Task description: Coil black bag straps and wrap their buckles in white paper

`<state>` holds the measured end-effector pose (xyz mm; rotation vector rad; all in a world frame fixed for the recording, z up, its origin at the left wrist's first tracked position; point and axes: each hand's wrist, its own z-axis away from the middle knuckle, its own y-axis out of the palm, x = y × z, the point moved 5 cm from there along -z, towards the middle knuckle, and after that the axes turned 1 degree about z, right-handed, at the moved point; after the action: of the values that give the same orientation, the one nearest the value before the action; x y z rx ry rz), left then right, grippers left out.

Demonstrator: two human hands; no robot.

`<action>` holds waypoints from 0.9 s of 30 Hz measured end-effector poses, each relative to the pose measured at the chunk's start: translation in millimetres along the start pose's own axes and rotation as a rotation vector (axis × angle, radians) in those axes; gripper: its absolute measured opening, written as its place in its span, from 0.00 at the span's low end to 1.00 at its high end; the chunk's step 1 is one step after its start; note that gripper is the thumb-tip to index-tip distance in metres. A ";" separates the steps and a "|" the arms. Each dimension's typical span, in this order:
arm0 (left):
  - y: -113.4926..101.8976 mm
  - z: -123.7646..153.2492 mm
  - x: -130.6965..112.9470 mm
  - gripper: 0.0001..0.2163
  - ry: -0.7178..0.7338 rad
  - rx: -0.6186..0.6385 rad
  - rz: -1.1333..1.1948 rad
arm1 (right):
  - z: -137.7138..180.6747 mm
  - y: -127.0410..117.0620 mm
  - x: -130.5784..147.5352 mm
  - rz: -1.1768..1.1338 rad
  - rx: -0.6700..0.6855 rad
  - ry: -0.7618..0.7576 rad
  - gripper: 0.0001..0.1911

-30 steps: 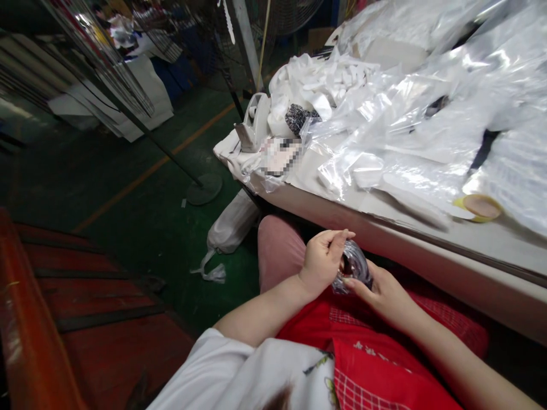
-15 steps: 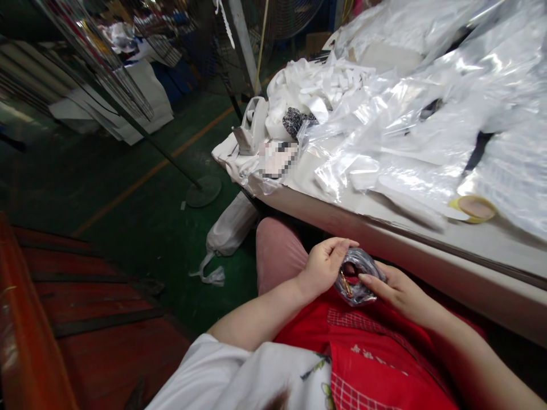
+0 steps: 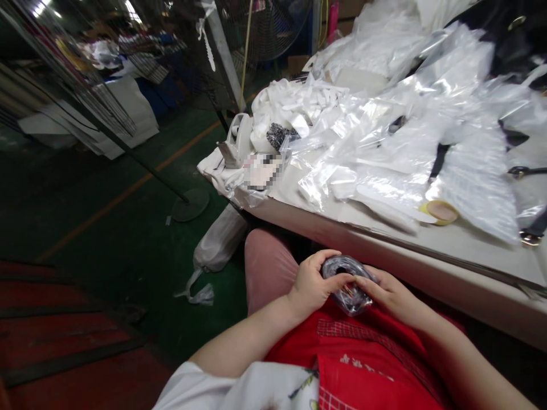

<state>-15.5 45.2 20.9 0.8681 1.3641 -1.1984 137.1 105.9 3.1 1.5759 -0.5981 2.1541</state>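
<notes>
Both my hands hold a small dark coiled item wrapped in clear plastic [image 3: 344,272] over my lap, just below the table's front edge. My left hand [image 3: 314,280] curls round its left side, thumb and fingers pinched on the wrapping. From the right, my right hand [image 3: 387,291] closes its fingers on the same bundle. Under my hands lies a red apron [image 3: 363,364].
The white table [image 3: 448,250] carries heaps of clear plastic bags [image 3: 410,142], white strips [image 3: 299,99], a tape dispenser [image 3: 235,145], a yellow tape roll [image 3: 440,212] and dark straps with buckles [image 3: 530,233]. A fan stand [image 3: 190,202] and a white sack [image 3: 217,239] stand on the green floor.
The view has tilted up and right, showing more of the table. My hands have turned the wrapped bundle and closed tighter on it, the fingers of both now meeting over it.
</notes>
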 end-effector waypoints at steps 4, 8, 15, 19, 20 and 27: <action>-0.4 -5.2 -3.7 0.21 -0.023 0.094 -0.101 | 2.2 -3.4 12.0 0.021 0.042 -0.016 0.25; 0.9 -7.9 -20.7 0.19 0.072 0.264 -0.280 | 10.4 -4.9 26.9 0.129 0.163 -0.015 0.21; 30.6 0.3 -7.1 0.14 0.096 0.431 -0.253 | 14.7 -5.3 14.0 0.166 0.196 0.057 0.14; 35.5 5.2 -3.7 0.14 0.121 0.373 -0.194 | 15.6 -0.1 -1.3 -0.066 0.183 0.098 0.19; 35.9 5.4 -3.8 0.13 0.106 0.387 -0.183 | 15.6 2.1 -4.8 -0.099 0.186 0.110 0.20; 39.0 7.3 9.3 0.14 -0.125 0.460 -0.072 | 15.8 7.0 4.0 0.038 0.229 0.161 0.18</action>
<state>22.0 46.0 5.2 1.0466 1.0398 -1.6300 144.5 91.6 10.5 1.4923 -0.3429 2.4219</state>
